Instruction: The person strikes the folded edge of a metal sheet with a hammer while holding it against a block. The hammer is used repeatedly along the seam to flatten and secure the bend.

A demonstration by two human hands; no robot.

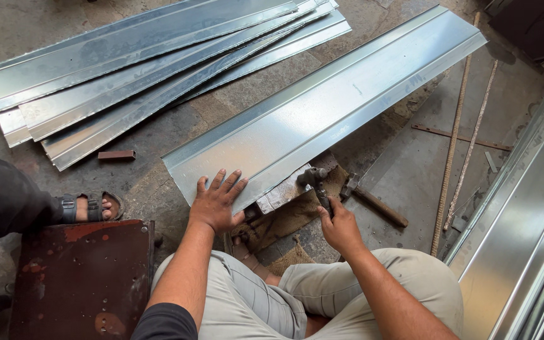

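My left hand [217,201] lies flat, fingers spread, on the near end of a long bent sheet of shiny metal [341,94] that runs from my lap up to the far right. My right hand [340,225] grips the handle of a hammer [317,180], whose head rests at the sheet's near edge. Under that edge sits a metal block [281,195] on a brown piece of sacking [291,217]. A second hammer [373,200] with a rusty handle lies on the floor just right of my right hand.
Several similar metal sheets [127,69] lie stacked at the far left. Another person's sandalled foot [92,206] rests beside a rusty red stool [80,277] at lower left. Two thin threaded rods [458,132] lie to the right, next to more metal sheets [524,233].
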